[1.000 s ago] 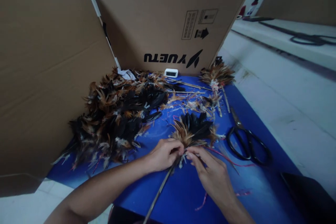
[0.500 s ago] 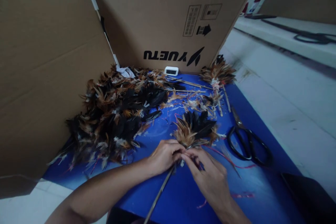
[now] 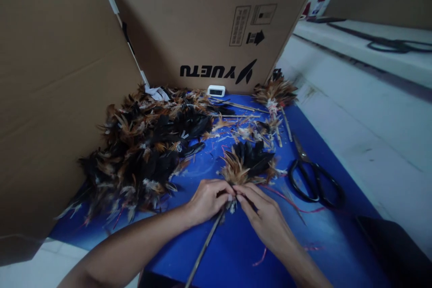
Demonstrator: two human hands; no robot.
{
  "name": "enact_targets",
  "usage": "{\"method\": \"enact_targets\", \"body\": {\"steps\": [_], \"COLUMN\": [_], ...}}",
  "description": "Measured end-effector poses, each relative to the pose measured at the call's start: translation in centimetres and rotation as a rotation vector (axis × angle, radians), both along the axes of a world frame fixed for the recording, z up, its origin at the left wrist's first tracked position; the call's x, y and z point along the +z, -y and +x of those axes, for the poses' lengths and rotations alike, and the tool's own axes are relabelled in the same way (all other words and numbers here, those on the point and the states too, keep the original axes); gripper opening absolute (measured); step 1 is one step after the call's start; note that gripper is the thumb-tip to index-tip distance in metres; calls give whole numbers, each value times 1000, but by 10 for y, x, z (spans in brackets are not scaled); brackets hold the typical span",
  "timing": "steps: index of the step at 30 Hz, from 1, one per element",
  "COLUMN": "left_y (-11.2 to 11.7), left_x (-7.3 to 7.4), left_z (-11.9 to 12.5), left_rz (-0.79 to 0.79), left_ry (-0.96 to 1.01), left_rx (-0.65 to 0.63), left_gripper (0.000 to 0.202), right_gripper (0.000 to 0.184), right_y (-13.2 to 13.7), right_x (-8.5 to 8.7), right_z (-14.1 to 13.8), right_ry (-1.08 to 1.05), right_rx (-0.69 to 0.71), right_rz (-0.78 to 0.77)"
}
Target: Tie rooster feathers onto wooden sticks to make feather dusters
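Feather bundle [image 3: 249,162] fans beyond grip; left hand [image 3: 209,199] pinching base near stick [image 3: 204,249]; right hand [image 3: 261,209] alongside, cannot tell if pinching.

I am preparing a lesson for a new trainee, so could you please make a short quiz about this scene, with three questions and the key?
1. Which tool lies to the right of the feather bunch on the blue table?

2. True or false: the large feather pile lies to the right of both hands.

3. Where are the left hand and the right hand?
A) At the far feather tips of the bunch
B) At the near end of the bunch
C) Well away from the bunch

Key
1. Black-handled scissors.
2. False; it lies to the left.
3. B.
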State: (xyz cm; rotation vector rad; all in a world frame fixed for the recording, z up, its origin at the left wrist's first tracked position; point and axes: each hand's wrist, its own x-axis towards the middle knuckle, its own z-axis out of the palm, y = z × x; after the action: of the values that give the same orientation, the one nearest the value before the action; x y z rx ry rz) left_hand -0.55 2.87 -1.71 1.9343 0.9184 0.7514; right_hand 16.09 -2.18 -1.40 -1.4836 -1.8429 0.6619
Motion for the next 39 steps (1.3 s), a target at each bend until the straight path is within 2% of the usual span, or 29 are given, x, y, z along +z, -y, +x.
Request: {"method": "enact_targets", "body": {"steps": [8, 13, 17, 21, 26, 30, 34, 39], "left_y": [-1, -1, -2, -2, -2, -2, -2, -3], "left_x": [0, 0, 0, 1, 1, 0, 0, 0], "left_z": [-1, -1, -2, -2, -2, -2, -2, -2], "left_rz": [-59, -56, -74, -48, -58, -65, -44, -11], "left_ry": [-5, -2, 9, -3, -27, -18, -16, -18], "left_rx": [-14, -18, -20, -27, -32, -34, -36, -50], "left_gripper": [14, 12, 10, 10, 12, 11, 10, 11], "right_gripper": [18, 15, 12, 16, 14, 12, 10, 11], "right_y": [0, -1, 0, 0, -3, -2, -1, -2], "right_x": [4, 1, 1, 2, 2, -1, 1, 2], "right_z": [-4, -5, -2, -4, -6, -4, -2, -7], "right_ry": [51, 57, 21, -14, 76, 78, 37, 114], "right_rx": [15, -48, -106, -76, -22, -81, -122, -80], "right_rz": [45, 50, -1, -56, 32, 87, 31, 8]}}
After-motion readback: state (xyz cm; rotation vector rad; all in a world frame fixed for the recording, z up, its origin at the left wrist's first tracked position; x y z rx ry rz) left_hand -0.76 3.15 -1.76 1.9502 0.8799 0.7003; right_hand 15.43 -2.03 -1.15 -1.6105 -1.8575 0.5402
